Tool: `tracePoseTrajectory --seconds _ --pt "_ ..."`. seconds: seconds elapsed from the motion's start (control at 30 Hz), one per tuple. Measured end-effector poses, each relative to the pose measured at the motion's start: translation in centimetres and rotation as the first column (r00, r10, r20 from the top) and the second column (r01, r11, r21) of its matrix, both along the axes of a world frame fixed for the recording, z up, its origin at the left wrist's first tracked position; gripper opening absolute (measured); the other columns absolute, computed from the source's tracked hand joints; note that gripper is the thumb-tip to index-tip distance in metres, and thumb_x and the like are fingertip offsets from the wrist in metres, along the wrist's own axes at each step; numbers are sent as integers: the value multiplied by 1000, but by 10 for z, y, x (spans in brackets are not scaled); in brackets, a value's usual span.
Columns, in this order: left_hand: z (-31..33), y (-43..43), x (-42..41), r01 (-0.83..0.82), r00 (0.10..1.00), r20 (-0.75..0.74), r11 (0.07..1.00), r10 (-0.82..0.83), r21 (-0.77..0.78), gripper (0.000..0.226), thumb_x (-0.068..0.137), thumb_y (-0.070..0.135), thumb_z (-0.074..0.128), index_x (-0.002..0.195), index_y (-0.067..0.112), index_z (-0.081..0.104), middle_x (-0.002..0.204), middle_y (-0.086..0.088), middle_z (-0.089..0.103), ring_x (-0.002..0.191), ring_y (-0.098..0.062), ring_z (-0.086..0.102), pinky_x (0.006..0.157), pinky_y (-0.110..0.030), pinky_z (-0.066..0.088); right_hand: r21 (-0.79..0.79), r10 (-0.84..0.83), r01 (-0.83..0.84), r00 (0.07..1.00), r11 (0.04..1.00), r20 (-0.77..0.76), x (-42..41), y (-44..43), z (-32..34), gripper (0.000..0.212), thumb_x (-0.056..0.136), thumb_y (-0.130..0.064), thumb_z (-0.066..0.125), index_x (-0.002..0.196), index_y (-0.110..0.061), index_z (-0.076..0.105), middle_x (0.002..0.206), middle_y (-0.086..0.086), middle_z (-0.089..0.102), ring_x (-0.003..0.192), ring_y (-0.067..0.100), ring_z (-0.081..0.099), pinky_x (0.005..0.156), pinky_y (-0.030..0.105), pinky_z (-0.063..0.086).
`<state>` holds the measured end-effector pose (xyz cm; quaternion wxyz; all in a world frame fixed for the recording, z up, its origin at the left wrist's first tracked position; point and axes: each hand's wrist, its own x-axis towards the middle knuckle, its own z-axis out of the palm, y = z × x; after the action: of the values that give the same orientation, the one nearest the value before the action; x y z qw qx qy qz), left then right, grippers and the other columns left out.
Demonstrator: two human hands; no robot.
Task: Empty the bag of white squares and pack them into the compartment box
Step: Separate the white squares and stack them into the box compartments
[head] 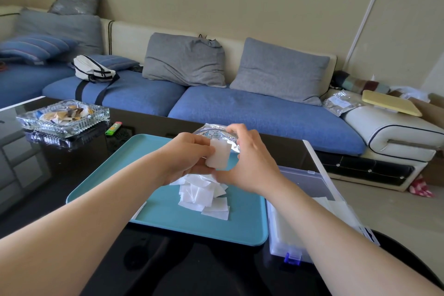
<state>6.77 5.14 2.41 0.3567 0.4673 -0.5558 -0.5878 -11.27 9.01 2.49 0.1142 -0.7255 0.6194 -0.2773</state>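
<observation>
Both hands (216, 158) raised, pinching squares (219, 154).

A glossy black worktop (72, 170) carries a flat teal plastic tray (168, 221) at its middle. Just beside the tray's right edge stands a clear plastic compartment box with a blue latch (292, 245). At the far left sits a square cut-glass dish (63, 116), with a small green and pink lighter (114, 128) near it.

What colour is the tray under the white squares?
Light blue-green tray, seen in the head view.
</observation>
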Motion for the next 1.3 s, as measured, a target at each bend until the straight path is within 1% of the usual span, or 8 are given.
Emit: tracePoseTrajectory --seconds 0.17,0.3,0.43,0.67,0.83,1.03,1.13,1.3 --pt "2 2 -4 38 999 -5 999 -38 31 16 105 1 52 115 -3 65 119 -26 72 102 -35 76 87 -43 64 -99 69 -77 994 992 -89 -7 -3 -6 79 67 -58 89 137 -38 58 128 -10 61 106 18 61 88 44 58" --pt "4 5 -4 73 997 6 996 -74 49 18 106 -1 46 111 1 64 116 -26 74 98 -36 76 92 -48 62 -182 63 -98 981 978 -185 -4 0 -2 89 73 -51 85 152 -39 45 140 -12 60 116 18 61 89 40 56" --pt "2 5 -4 97 994 46 994 -100 56 25 105 -1 45 123 1 63 118 -25 73 96 -36 75 96 -50 60 -180 50 -92 974 979 -223 -2 2 0 57 71 -53 85 123 -39 64 117 -13 68 108 19 62 82 40 56" --pt "1 4 -5 141 989 36 986 -145 93 29 108 0 40 131 5 58 115 -22 76 100 -35 75 102 -52 56 -220 -78 -7 924 975 -374 1 3 3 52 72 -74 74 92 -27 63 88 -7 64 88 24 63 63 34 44" --pt "2 6 -9 139 988 51 986 -144 93 28 109 3 40 133 7 55 108 -15 79 106 -35 75 102 -53 56 -214 -33 -54 923 975 -382 3 4 3 51 79 -71 67 110 -31 58 103 -7 69 91 27 65 63 34 42" --pt "3 10 -20 166 982 81 983 -172 81 26 109 10 49 134 4 51 103 -12 78 91 -29 75 98 -50 59 -153 -78 16 911 988 -404 -1 13 7 48 84 -70 65 89 -23 57 88 0 57 84 30 62 63 35 39" --pt "2 11 -28 173 983 55 982 -177 75 22 109 9 48 130 4 53 106 -14 77 92 -28 76 102 -53 57 -32 -44 37 971 999 -235 -9 17 9 46 82 -65 72 79 -20 61 81 0 60 81 29 58 60 38 44" --pt "8 27 -53 232 972 23 971 -234 58 16 112 11 43 122 6 55 110 -16 76 98 -25 78 104 -47 55 120 -162 134 951 984 263 -33 24 13 20 77 -18 59 81 -12 78 79 14 75 80 33 76 62 45 66"
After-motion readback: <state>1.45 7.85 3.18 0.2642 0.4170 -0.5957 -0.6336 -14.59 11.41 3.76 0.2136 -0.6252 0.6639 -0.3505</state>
